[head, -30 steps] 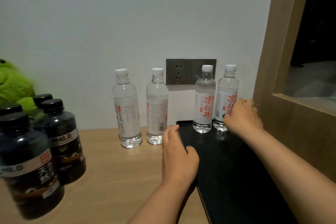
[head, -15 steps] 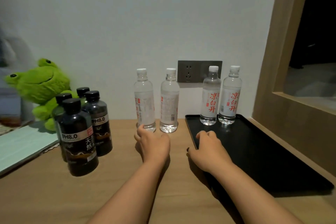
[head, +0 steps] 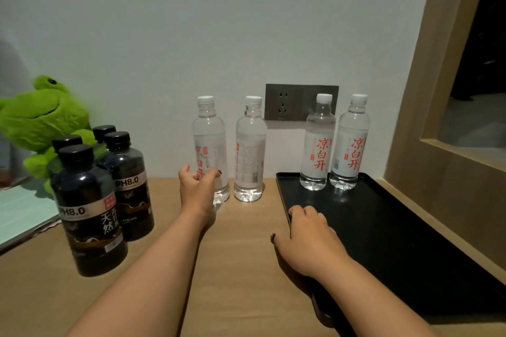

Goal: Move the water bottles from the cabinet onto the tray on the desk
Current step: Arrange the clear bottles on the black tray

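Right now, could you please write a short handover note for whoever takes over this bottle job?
Left hand: fingers curling round the left clear plastic water bottle on the wooden desk; grip not yet clearly closed.
Right hand: resting on the left rim of the black rectangular tray, holding nothing.
Done: two clear red-lettered bottles stand upright at the tray's far end.
Left: both desk bottles, including the second one, still go onto the tray.

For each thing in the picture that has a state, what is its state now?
Two clear bottles: upright, capped, on the tray.
Two clear bottles: upright, capped, on the desk.
Tray: flat on the desk.
Left hand: at the leftmost clear bottle.
Right hand: rests on the tray edge.
Dark bottles: upright, capped.
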Tool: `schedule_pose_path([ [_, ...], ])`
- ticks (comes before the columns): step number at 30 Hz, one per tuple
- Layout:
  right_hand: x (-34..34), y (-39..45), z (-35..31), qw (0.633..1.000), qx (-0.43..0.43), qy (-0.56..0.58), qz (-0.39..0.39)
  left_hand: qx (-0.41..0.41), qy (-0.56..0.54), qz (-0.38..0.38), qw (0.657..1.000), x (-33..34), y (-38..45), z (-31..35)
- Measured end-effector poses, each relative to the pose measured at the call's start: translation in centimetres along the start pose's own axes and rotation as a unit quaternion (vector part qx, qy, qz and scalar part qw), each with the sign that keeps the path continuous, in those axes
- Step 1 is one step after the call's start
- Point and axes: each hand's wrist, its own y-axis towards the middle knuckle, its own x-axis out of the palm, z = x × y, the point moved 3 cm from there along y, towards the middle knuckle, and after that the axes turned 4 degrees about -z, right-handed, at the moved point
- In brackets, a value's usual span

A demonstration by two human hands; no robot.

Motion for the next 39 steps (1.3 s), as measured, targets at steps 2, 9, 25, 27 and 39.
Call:
schedule_pose_path([
  [2, 0.0, -0.1, 0.0, 1.0, 0.002, 0.003, -0.002, 0.044, 0.027, 0.026, 0.998, -0.6, -0.4, 0.4],
  [9, -0.3, -0.2, 0.0, 0.999, 0.008, 0.03, -0.011, 0.055, 0.118, -0.11, 0.985, -0.4, -0.9, 0.3],
  [25, -1.0, -2.5, -2.1, 0.959, -0.141, 0.243, 0.033, 0.036, 0.14, -0.244, 0.959, -0.8, -9.1, 2.5],
  [27, -0.8, -2.8, -2.4, 0.947, -0.15, 0.281, 0.035, 0.043, 0.169, -0.248, 0.953, 0.1, -10.3, 2.8],
  [39, -3.0, -2.2, -0.3, 0.928, -0.144, 0.279, 0.2, -0.023, 0.068, -0.251, 0.965, 1.9, -10.3, 0.9],
])
